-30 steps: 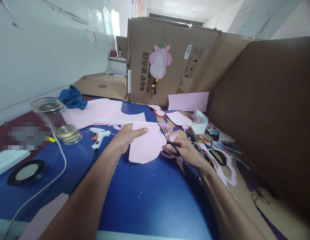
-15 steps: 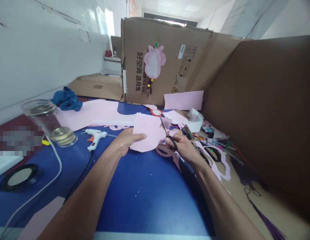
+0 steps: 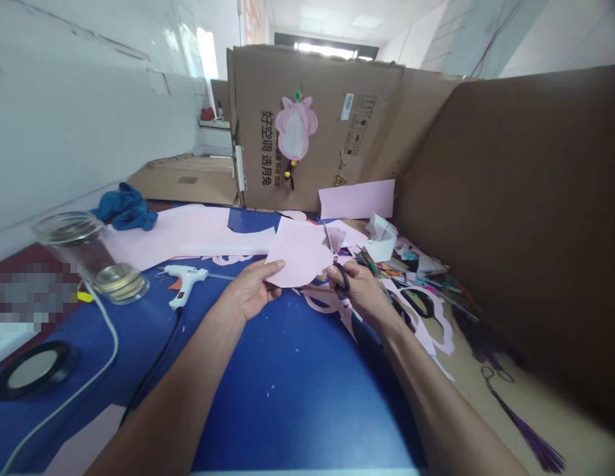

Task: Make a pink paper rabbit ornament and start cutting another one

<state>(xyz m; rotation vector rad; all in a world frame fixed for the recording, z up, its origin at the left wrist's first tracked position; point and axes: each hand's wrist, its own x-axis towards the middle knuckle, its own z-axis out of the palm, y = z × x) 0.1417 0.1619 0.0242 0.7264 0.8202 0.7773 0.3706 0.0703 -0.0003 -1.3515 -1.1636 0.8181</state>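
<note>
A pink paper sheet [image 3: 297, 254] with a rounded, partly wavy lower edge is pinched at its left side by my left hand [image 3: 252, 287], thumb on top. On its right, my right hand [image 3: 360, 287] grips the black handles of a pair of scissors [image 3: 342, 276]. The blades point up and away, at the right edge of the paper. A partly cut flap of pink paper [image 3: 336, 238] stands beside the blades.
Left lie a white glue gun [image 3: 187, 284], a glass jar [image 3: 94, 258], blue cloth [image 3: 126, 206] and black tape roll [image 3: 34, 370]. Pink offcuts [image 3: 325, 301] and craft scraps lie right. Behind stands a cardboard sheet [image 3: 327, 158] bearing a pink ornament [image 3: 296, 129].
The pink sheet has turned and moved slightly up in my left hand, whose fingers now show beneath it. The scissor blades are more upright. The whole view has shifted a little.
</note>
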